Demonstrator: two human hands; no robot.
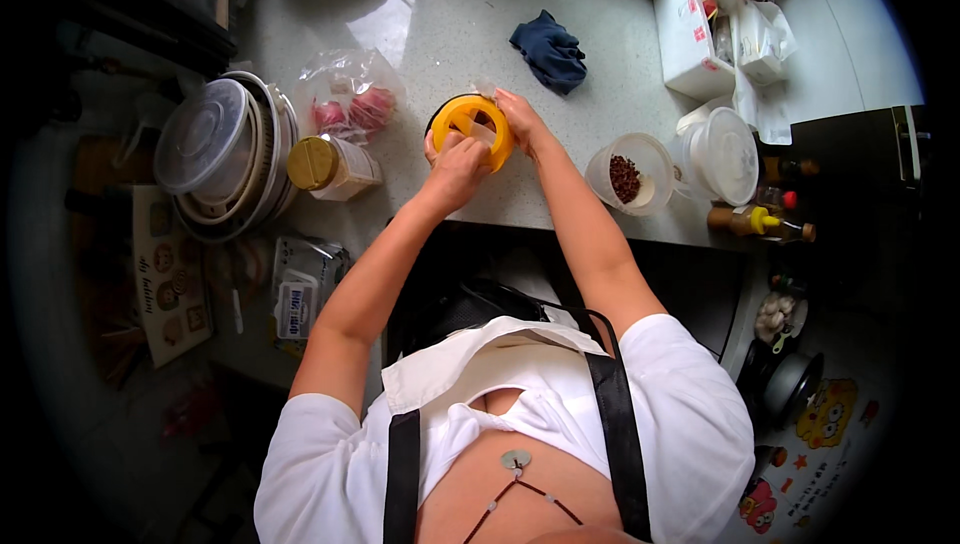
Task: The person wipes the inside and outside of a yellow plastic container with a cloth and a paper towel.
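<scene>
My left hand [460, 176] covers the near part of the yellow container [466, 104], so I cannot tell exactly what its fingertips press on, and the container's wall hides some of my right hand's [522, 122] fingers. The dark contents inside are too small to make out, as are the reddish-brown bits [626, 180] in the clear tub [652, 159], while crinkled plastic [350, 74] blurs some pink things [371, 110].

Forearms [565, 189] forward, left grip [460, 170] bent-fingered, right grip [520, 122] near it.
</scene>
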